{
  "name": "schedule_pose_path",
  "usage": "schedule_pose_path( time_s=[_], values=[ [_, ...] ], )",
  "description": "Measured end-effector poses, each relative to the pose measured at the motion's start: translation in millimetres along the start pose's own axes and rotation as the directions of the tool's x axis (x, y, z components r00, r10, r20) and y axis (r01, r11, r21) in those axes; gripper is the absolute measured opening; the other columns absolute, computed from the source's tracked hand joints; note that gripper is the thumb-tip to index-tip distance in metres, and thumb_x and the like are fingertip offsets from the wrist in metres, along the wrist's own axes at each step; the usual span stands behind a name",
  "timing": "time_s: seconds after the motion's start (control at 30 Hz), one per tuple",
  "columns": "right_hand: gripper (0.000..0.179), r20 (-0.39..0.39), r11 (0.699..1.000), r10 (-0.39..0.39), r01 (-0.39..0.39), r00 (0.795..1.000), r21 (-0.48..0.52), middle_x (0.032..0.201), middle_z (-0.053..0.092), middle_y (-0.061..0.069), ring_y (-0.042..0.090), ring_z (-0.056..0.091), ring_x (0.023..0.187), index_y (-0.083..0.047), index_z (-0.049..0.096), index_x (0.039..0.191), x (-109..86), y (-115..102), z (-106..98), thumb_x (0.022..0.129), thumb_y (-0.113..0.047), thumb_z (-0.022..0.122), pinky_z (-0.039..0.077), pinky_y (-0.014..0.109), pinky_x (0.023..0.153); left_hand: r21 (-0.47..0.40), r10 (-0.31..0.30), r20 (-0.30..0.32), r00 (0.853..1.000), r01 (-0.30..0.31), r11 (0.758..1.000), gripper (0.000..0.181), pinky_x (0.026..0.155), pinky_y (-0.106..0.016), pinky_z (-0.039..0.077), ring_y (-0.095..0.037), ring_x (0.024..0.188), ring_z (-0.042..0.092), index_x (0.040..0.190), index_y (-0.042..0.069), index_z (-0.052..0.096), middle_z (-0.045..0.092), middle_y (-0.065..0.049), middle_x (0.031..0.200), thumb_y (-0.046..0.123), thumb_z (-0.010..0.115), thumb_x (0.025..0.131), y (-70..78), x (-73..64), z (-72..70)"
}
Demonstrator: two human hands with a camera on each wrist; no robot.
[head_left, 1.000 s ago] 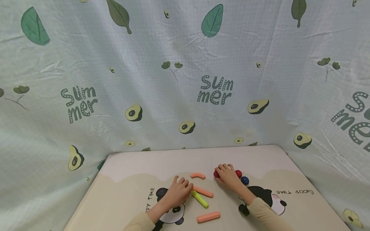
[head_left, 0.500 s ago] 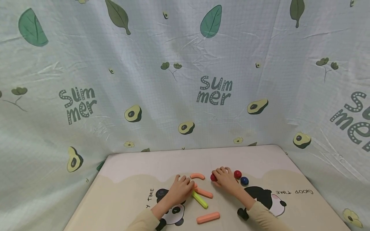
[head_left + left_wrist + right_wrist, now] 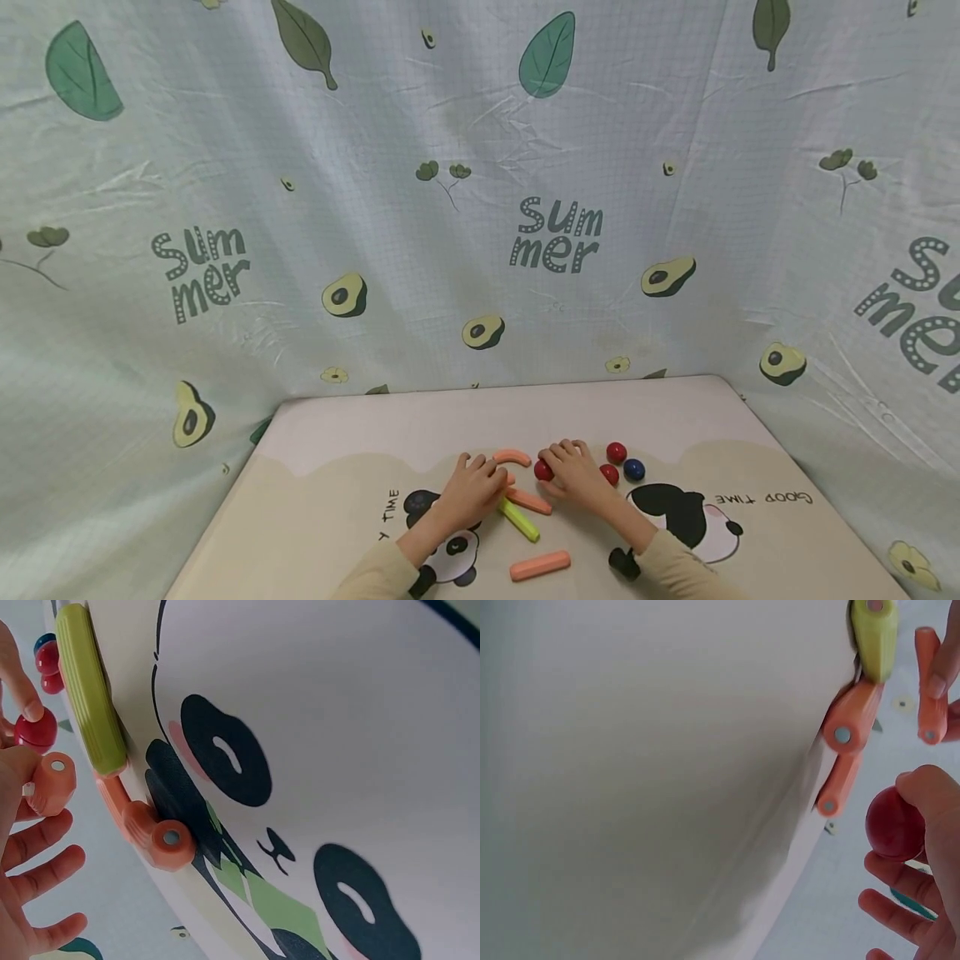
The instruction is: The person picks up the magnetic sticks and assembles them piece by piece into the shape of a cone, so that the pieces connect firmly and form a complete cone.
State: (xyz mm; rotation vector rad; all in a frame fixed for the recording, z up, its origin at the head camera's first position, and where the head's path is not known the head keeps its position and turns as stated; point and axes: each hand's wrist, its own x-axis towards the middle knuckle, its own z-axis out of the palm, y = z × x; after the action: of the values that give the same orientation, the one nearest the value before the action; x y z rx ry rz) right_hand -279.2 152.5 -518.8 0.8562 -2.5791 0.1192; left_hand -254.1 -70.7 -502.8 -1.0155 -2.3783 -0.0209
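My left hand [image 3: 471,490] pinches a short orange magnetic stick [image 3: 54,784] between thumb and fingers; a round metal spot shows in its end. In my right hand [image 3: 577,477] is a red ball [image 3: 895,823], pinched by thumb and fingertips. The ball and the held stick face each other with a gap between in the right wrist view. Below the hands lie a yellow-green stick [image 3: 519,520] and a straight orange stick [image 3: 529,501], close together. A curved orange stick [image 3: 513,457] lies behind them.
Two red balls [image 3: 617,452] and a blue ball [image 3: 634,470] sit right of my right hand. Another orange stick [image 3: 540,566] lies nearer the front. The table [image 3: 360,425] has printed animals, and a patterned curtain [image 3: 405,250] hangs behind it.
My right hand has moved left with the red ball, toward the left hand, uncovering another red ball behind it. The left hand has shifted slightly right, and the end of its orange stick now shows.
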Motion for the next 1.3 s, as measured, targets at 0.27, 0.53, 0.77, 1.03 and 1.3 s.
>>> schedule_pose_path(
  time_s=[0.27,0.53,0.77,1.03,1.3],
  values=[
    [0.034,0.012,0.999,-0.019,0.019,1.0,0.043,0.094,0.058,-0.001,0.016,0.048,0.09,-0.016,0.056,0.101,0.8,-8.7,-0.6,0.077,-0.038,0.064,0.037,0.042,0.086,0.021,-0.004,0.025,1.0,0.004,1.0,0.012,0.074,-0.039,0.04,-0.014,0.072,0.05,0.083,0.018,0.054,0.054,0.004,0.076,0.029,0.059,0.084,1.6,0.9,0.9],
    [0.033,0.04,0.996,-0.04,0.037,0.998,0.082,0.093,0.056,-0.002,0.016,0.047,0.09,-0.016,0.055,0.101,3.1,-19.6,-6.6,0.079,-0.039,0.061,0.035,0.041,0.087,0.025,-0.017,0.05,0.999,0.016,1.0,0.013,0.077,-0.041,0.041,-0.014,0.075,0.052,0.083,0.018,0.054,0.056,0.005,0.077,0.03,0.059,0.083,3.8,2.4,-1.1],
    [0.041,0.041,0.99,-0.057,0.052,0.998,0.127,0.094,0.057,-0.001,0.016,0.048,0.092,-0.015,0.057,0.104,4.9,-27.1,-8.9,0.08,-0.047,0.058,0.035,0.043,0.089,0.011,-0.033,0.075,0.997,0.033,0.999,0.011,0.078,-0.043,0.042,-0.014,0.076,0.053,0.083,0.019,0.057,0.057,0.005,0.075,0.03,0.058,0.083,5.9,3.4,-3.7],
    [0.037,0.023,0.987,-0.124,0.121,0.992,0.109,0.096,0.057,-0.006,0.012,0.047,0.09,-0.018,0.055,0.103,6.1,-34.4,-9.5,0.077,-0.043,0.063,0.036,0.038,0.084,-0.047,-0.071,0.177,0.982,0.08,0.996,0.014,0.079,-0.046,0.042,-0.014,0.074,0.056,0.082,0.018,0.058,0.061,0.005,0.073,0.032,0.057,0.083,5.5,-4.1,-8.8],
    [0.035,0.018,0.976,-0.169,0.165,0.985,0.139,0.095,0.057,-0.009,0.009,0.046,0.09,-0.02,0.054,0.102,5.8,-41.0,-3.4,0.076,-0.041,0.064,0.038,0.037,0.081,-0.038,-0.083,0.206,0.975,0.093,0.995,0.017,0.078,-0.044,0.04,-0.013,0.073,0.056,0.081,0.019,0.06,0.063,0.007,0.076,0.036,0.058,0.082,5.2,-15.6,-8.1]
  ],
)
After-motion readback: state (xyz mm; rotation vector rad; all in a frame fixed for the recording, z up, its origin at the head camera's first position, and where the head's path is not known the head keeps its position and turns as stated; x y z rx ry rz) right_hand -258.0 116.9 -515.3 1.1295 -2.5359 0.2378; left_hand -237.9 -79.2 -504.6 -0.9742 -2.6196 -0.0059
